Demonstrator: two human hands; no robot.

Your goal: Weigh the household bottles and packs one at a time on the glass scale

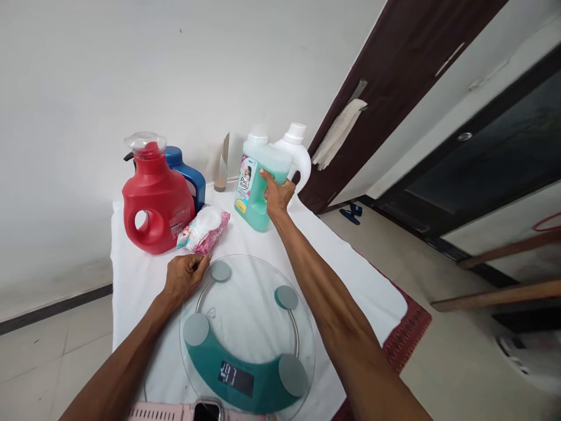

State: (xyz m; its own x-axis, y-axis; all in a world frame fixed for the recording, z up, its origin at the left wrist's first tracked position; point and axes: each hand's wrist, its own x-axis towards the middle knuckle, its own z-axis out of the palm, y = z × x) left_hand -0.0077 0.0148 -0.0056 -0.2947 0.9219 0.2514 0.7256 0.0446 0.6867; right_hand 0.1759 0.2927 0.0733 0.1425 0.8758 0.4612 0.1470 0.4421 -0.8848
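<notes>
My right hand (pixel 279 195) grips the handle of a bottle of green liquid (pixel 255 204), which stands upright with a "Pao dudu" label facing left. My left hand (pixel 184 275) rests on the white cloth, fingers loosely curled with nothing visible in them. Its thumb side lies beside the scale's rim and close to a pink pack of wipes (pixel 205 230). Between my forearms sits a round glass scale (pixel 245 327) with a green base and lit digits on its display.
A red jug (pixel 155 202) with a clear cap stands at the left, a blue bottle (pixel 197 181) behind it. Against the wall is a beige tube (pixel 222 166). A white bottle (pixel 302 166) stands behind the green one. A pink-strapped watch (pixel 207 410) lies at the table's front.
</notes>
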